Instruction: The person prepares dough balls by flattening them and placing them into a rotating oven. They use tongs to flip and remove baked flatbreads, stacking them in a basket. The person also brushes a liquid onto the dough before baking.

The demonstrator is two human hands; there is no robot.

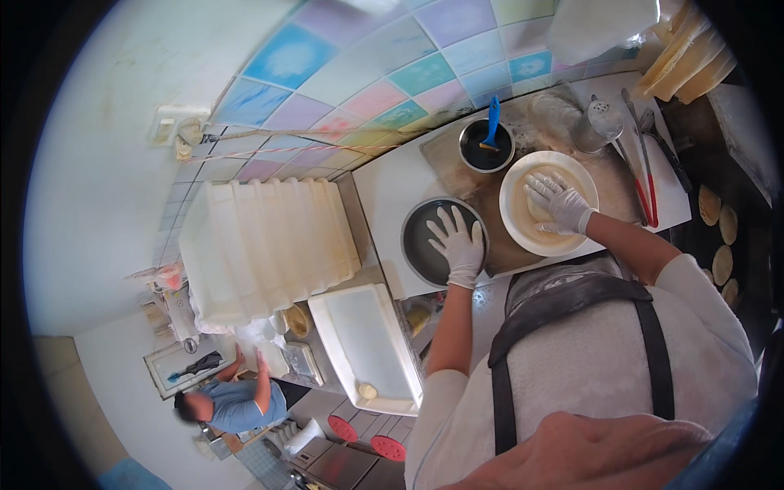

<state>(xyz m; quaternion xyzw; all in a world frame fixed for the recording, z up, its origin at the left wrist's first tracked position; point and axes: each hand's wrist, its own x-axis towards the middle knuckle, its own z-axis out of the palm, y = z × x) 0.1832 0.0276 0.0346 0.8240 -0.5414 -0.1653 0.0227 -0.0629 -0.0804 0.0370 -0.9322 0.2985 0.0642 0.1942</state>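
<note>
Both of my hands wear thin white gloves. My left hand is spread over a round dark pan, palm down, fingers apart; how firmly it touches the pan cannot be told. In a white round dish, my right hand lies flat over a pale disc of dough and hides part of it. Just beyond the two stands a metal bowl of dark liquid, with a blue-handled brush leaning in it.
A metal shaker and red-handled tongs are at the right. Flat breads lie on a dark cooking surface beyond. Stacked white tubs and a tray with one dough ball stand left. A person works farther off.
</note>
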